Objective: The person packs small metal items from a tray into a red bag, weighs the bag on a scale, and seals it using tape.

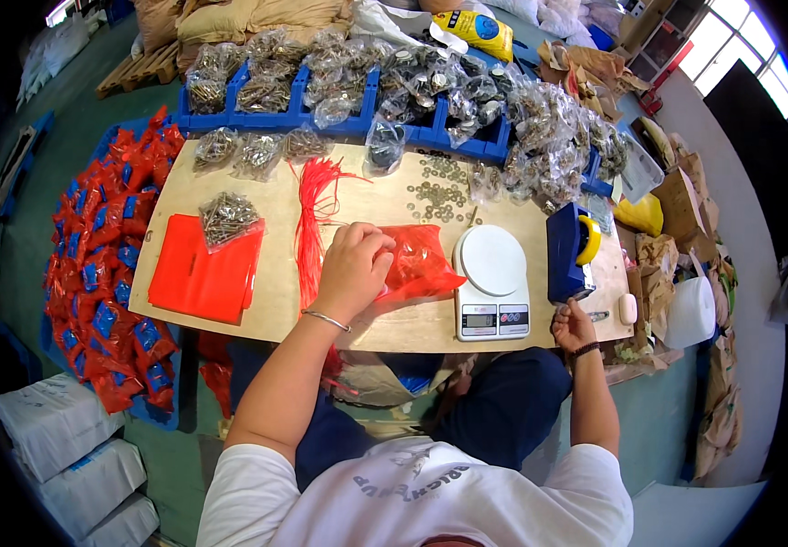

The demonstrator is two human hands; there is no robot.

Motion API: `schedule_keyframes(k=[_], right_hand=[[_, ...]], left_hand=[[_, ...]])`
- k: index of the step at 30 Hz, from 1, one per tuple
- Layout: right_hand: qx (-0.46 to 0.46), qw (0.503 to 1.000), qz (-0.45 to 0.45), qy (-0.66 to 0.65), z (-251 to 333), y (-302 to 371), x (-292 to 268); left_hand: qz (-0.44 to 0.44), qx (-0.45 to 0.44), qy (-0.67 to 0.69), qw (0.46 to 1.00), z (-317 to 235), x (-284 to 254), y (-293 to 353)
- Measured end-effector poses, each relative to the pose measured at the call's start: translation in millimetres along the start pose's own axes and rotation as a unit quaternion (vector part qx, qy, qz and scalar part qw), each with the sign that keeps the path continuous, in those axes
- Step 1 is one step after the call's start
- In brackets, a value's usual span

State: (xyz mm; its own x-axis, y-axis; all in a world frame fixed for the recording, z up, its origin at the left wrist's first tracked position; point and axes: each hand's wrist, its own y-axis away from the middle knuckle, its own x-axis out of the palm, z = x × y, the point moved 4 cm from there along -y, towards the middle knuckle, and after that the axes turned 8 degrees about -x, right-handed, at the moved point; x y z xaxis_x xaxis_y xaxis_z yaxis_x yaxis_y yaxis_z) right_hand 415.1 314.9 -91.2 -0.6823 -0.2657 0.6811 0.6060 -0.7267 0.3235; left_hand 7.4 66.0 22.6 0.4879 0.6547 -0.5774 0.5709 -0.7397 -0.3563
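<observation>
My left hand (356,264) is closed over the left end of a filled red plastic bag (417,263), which lies on the wooden table; the fingertips are partly hidden. My right hand (574,325) is closed in a pinch at the lower front of a blue tape dispenser (565,260) with a yellow ring (589,240) on it. What those fingers hold, if anything, is too small to make out. Between the hands stands a white kitchen scale (492,283), nothing on its round plate. A bundle of red plastic ties (312,214) hangs across the table left of my left hand.
Flat red bags (202,273) are stacked at left, a clear bag of screws (229,219) on top. Loose washers (440,191) lie beyond the scale. Blue bins (275,118) with bagged hardware line the back. Filled red bags (107,273) heap up left of the table.
</observation>
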Motion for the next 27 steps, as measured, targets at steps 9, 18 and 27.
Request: schedule_keyframes(k=[9,18,27], right_hand=[[0.12,0.968,0.071,0.21,-15.6,-1.4,71.1],[-0.014,0.924,0.222,0.312,-53.3,-29.7,228.5],[-0.077,0.876,0.303,0.368,-131.2,-39.9,271.2]], left_hand=[[0.092,-0.034,0.033,0.995,5.9,0.3,-0.4],[0.267,-0.061,0.012,0.962,18.1,3.9,5.9],[0.338,-0.061,-0.074,0.936,12.2,1.7,13.3]])
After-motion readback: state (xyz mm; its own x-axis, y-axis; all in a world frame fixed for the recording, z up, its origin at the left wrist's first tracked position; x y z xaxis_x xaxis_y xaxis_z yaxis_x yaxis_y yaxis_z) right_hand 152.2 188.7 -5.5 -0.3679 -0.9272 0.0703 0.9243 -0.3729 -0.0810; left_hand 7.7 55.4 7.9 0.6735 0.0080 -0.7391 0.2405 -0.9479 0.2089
